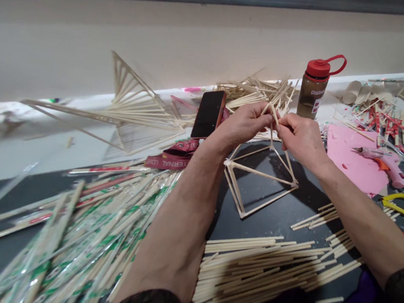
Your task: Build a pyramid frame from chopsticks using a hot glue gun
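Observation:
A frame of glued wooden sticks (263, 173) stands on the dark mat, its upper sticks meeting in a peak. At that peak my left hand (250, 120) pinches the sticks from the left. My right hand (300, 139) closes its fingertips on a stick just right of the same joint. The two hands nearly touch, and the fingers partly cover the joint. Whitish blobs show at the frame's lower corners. In front of it lies a pile of loose wooden chopsticks (248, 268), partly in shadow.
Wrapped chopsticks (103, 228) cover the left side. A phone (208, 114) and red lanyard (173, 156) lie behind my left arm. A bottle (311, 92) stands at the back. Rightward are a pink sheet (347, 145), a glue gun (387, 163) and yellow-handled pliers (398, 206). A fan-shaped stick model (138, 103) stands back left.

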`<state>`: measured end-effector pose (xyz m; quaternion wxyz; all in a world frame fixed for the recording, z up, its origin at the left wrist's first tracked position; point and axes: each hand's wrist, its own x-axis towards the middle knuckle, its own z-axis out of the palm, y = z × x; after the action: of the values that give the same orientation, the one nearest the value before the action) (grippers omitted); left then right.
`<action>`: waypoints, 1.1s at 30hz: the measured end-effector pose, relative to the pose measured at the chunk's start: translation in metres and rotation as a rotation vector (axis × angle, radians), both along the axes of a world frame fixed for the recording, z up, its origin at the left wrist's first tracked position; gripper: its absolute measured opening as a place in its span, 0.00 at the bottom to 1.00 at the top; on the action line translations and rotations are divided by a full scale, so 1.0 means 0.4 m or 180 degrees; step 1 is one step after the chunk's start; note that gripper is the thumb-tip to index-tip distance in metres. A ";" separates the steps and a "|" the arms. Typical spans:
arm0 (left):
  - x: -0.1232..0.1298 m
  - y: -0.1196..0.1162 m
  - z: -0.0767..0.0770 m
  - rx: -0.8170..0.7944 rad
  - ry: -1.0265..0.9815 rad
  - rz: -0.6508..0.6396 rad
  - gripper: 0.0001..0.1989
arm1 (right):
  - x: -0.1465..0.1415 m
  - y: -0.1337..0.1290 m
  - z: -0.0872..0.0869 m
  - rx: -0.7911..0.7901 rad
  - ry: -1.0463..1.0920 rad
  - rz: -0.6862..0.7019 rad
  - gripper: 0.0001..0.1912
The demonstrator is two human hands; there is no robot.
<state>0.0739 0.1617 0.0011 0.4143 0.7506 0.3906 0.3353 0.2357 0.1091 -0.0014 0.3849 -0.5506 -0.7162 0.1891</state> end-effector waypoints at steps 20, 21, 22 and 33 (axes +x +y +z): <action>-0.001 -0.010 0.004 -0.0142 -0.0042 -0.0005 0.07 | -0.001 -0.001 -0.004 0.0036 -0.0031 0.0036 0.10; -0.001 -0.010 0.004 -0.0128 -0.0048 -0.0010 0.07 | -0.001 -0.002 -0.004 0.0044 -0.0024 0.0039 0.10; -0.001 -0.009 0.003 -0.0112 -0.0050 -0.0016 0.06 | -0.001 -0.002 -0.004 0.0048 -0.0019 0.0043 0.10; 0.001 -0.011 0.001 0.0019 0.0060 -0.0015 0.07 | -0.003 -0.001 -0.003 0.0027 -0.0024 0.0014 0.10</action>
<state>0.0745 0.1571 0.0014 0.4091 0.7558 0.3918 0.3284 0.2345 0.1088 -0.0026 0.3841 -0.5481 -0.7196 0.1849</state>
